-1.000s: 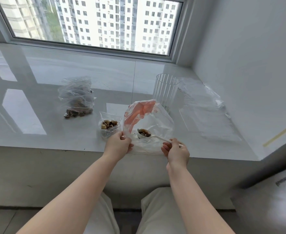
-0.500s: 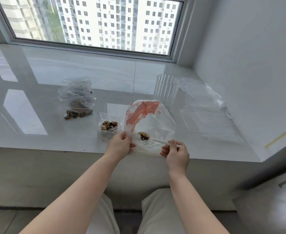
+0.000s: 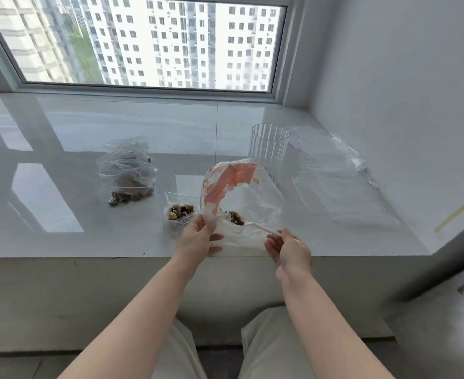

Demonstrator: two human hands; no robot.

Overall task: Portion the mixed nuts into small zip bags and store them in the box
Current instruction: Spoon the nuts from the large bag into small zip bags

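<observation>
Both hands are up at the near edge of the shiny white sill [image 3: 61, 187], with bare arms reaching out over two legs in pale trousers [image 3: 266, 337]. Left hand [image 3: 196, 236] pinches the near left rim of a big clear bag [image 3: 252, 198] with a red and orange print on it, thumb and fingers closed on the plastic to hold its mouth wide. Right hand [image 3: 289, 248] pinches the end of a thin white spoon [image 3: 263, 228], fingers curled around the handle. Its bowl pokes inside the big bag and carries a little heap of mixed nuts [image 3: 235, 216]. Just to the left of the big bag, touching the left hand's fingers or very close to them, sits a small zip bag [image 3: 180, 212] with its top open and some brown and pale nuts in the bottom. Farther back and to the left lies a pile of filled bags [image 3: 128, 173], clear and crinkly, with dark nuts showing through them. Behind the big bag stands a clear ribbed cup [image 3: 269, 149], upright, with nothing in it that can be seen. Right of the cup, flat clear plastic sheets or bags [image 3: 334, 176] are spread over the sill near the white wall [image 3: 403, 91]. At the very back is a wide window [image 3: 148, 42] with tall white buildings outside
</observation>
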